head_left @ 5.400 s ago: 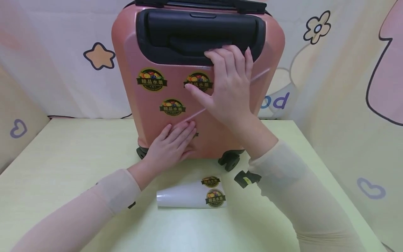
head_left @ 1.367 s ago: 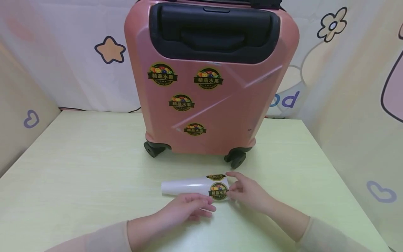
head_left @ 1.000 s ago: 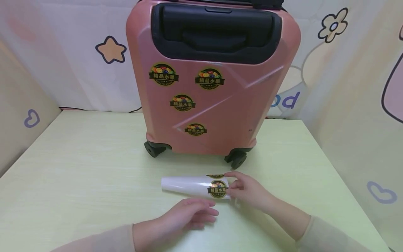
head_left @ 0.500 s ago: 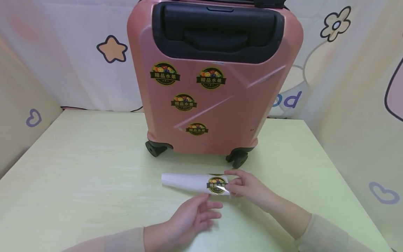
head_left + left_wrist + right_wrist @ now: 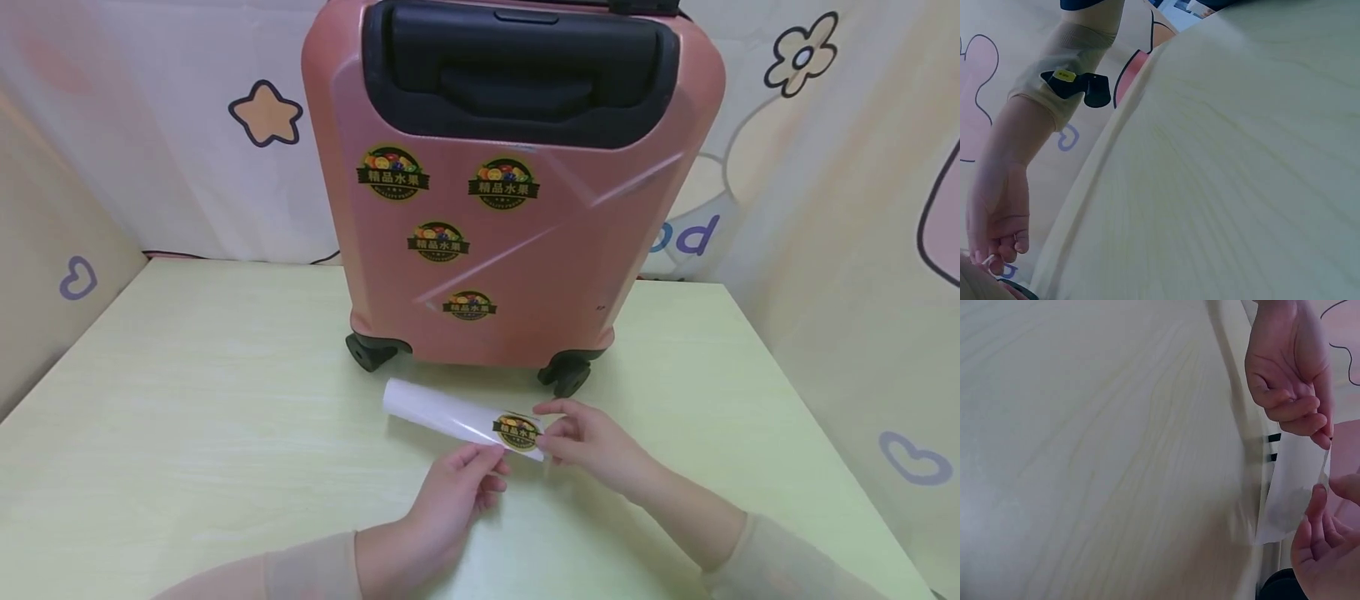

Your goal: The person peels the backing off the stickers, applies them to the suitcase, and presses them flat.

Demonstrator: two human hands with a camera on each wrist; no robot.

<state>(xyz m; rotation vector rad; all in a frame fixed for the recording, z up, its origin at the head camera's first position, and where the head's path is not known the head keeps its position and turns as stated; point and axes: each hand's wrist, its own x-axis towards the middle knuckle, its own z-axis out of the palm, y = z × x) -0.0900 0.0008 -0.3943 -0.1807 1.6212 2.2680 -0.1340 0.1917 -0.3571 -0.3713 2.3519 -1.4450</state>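
A glossy white sticker sheet (image 5: 442, 414), curled into a loose roll, slants above the table in front of the suitcase. One round fruit-label sticker (image 5: 517, 432) shows near its right end. My left hand (image 5: 450, 492) pinches the sheet's near edge between thumb and index finger, just below that sticker. At the right end my right hand (image 5: 600, 446) pinches the edge, its fingertips beside the sticker. In the right wrist view the sheet's pale side (image 5: 1294, 481) spans between both hands. The pink suitcase (image 5: 540, 275) stands upright with several matching stickers on its front.
The suitcase's black handle recess (image 5: 517, 117) is at the top, and its black wheels (image 5: 566, 375) touch the pale table (image 5: 187, 400). A printed curtain (image 5: 172, 158) hangs behind. A small black device (image 5: 1079, 86) is strapped to the right sleeve.
Both hands have left the suitcase since the oldest frame. Lately my left hand has moved up to pinch the sheet, whose left end has swung toward the suitcase. My right hand stays at the right end.
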